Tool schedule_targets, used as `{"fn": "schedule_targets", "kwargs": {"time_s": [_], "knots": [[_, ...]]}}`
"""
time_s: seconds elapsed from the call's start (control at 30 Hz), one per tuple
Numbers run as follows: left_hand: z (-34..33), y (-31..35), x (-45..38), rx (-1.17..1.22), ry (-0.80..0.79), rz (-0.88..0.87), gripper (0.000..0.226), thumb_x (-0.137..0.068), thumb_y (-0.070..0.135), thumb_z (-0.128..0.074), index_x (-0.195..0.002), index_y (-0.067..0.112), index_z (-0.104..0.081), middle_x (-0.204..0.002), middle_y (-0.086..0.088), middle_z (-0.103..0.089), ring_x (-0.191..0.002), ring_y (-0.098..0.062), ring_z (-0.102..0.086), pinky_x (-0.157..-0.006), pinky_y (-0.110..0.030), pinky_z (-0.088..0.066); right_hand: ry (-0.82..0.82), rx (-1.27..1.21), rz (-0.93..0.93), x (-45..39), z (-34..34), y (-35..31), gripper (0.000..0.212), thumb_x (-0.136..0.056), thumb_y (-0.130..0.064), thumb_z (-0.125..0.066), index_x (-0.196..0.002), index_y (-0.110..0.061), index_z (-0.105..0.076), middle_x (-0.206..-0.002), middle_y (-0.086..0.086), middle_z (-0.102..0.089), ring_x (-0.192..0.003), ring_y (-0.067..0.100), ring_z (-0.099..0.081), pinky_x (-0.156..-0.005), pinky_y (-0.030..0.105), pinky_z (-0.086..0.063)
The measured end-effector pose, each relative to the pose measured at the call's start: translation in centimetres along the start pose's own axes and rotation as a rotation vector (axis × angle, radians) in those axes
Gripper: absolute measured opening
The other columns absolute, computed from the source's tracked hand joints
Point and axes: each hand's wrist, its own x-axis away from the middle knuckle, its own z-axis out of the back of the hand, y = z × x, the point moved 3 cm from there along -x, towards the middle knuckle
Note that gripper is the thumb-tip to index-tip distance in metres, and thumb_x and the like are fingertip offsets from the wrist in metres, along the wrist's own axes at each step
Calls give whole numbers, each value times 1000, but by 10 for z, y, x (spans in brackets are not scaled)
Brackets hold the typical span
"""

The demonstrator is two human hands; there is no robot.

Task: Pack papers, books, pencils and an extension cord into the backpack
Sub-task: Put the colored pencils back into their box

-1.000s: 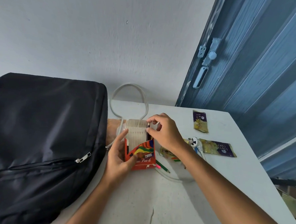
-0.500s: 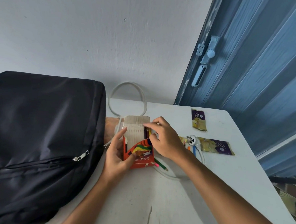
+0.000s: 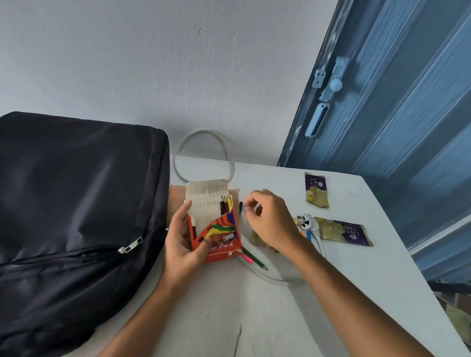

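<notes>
Cardboard, printed orange with swirls of yellow, green and blue, forms the flat pencil box (image 3: 216,238) that the left hand (image 3: 182,240) grips from its left side, thumb across the printed front and fingers curled behind. Its pale, ribbed lid flap stands open and upright, and a few coloured pencils (image 3: 225,204) stand in the right part of the box, tips up. The right hand (image 3: 271,222) sits just right of the box with its fingertips pinched together on something small, thin and blurred; what it is cannot be told. Below the box, a pink pencil (image 3: 247,258) and a green pencil (image 3: 254,260) lie loose on the matte white worktop (image 3: 247,330), which has a dark crack near its front. The extension cord (image 3: 205,155), a smooth off-white rubbery cable, loops up behind the box, and its white plug (image 3: 305,223) lies beside the right wrist. A black backpack (image 3: 61,217) of soft, slightly shiny fabric lies flat on the left, zip closed with a metal pull. Two crinkled purple and gold foil wrappers (image 3: 317,190) rest near the blue ribbed door (image 3: 412,106).
</notes>
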Motion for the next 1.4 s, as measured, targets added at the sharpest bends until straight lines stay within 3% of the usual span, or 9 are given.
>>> {"fn": "schedule_targets", "kwargs": {"time_s": [0.13,0.23,0.43,0.63,0.8,0.93,1.07,1.2,1.4], "knots": [[2,1,1,8,70,-6,72,-77,0,-65,-135,38,-43,-136,-14,-53,-119,-32,-58,-95,-59,-48,-612,159,-215,16,-1,-1,20,-78,4,-56,-80,-14,-66,-82,1,-66,-79,19,-63,-65,29,-52],[0,1,2,11,64,-11,71,-77,1,-64,-135,36,-42,-134,-12,-55,-119,-30,-59,-95,-58,-48,-758,373,-239,29,-1,-4,14,-74,-1,-57,-71,-14,-57,-76,7,-62,-71,24,-63,-54,28,-43],[1,-2,2,10,54,4,73,-83,-13,-63,-139,25,-38,-130,-9,-58,-118,-26,-60,-95,-53,-50,-699,605,-170,38,-1,-12,8,-81,-18,-60,-79,-13,-55,-72,2,-57,-59,16,-53,-49,26,-38],[0,0,3,-5,51,-6,72,-83,-14,-63,-138,26,-38,-126,-8,-59,-114,-24,-62,-86,-38,-56,-544,583,-185,24,25,-15,20,-75,-11,-61,-61,-14,-47,-64,1,-50,-62,22,-52,-53,27,-39],[-1,1,4,16,49,0,71,-84,-20,-56,-137,24,-38,-123,-7,-61,-109,-23,-64,-81,-34,-58,-278,100,-244,0,55,2,4,-75,-10,-66,-74,-12,-69,-78,-1,-69,-73,14,-65,-69,35,-56],[-2,2,4,6,37,-9,70,-84,-19,-57,-134,28,-41,-122,-9,-62,-109,-25,-65,-84,-40,-57,-119,-370,-266,-10,69,-4,9,-84,-9,-70,-77,-15,-71,-73,3,-66,-63,13,-56,-57,27,-47],[-3,2,5,-11,-6,-26,72,-83,-20,-57,-137,24,-40,-128,-17,-58,-113,-31,-63,-86,-43,-57,-62,-544,-218,-16,58,-20,4,-86,-1,-64,-85,-3,-67,-70,10,-68,-63,15,-62,-50,26,-47],[-4,3,6,-29,-42,-40,75,-81,-24,-55,-139,20,-39,-128,-23,-57,-113,-35,-62,-84,-39,-57,-40,-379,-115,-24,43,-37,9,-85,0,-62,-82,-6,-67,-67,-3,-63,-58,1,-56,-53,18,-45],[-8,11,10,-41,-88,-58,76,-81,-28,-51,-137,22,-39,-126,-19,-59,-109,-28,-65,-79,-32,-57,-196,-42,7,-45,32,-50,9,-84,-4,-58,-89,-7,-66,-73,-2,-59,-63,9,-52,-59,25,-41]]}}
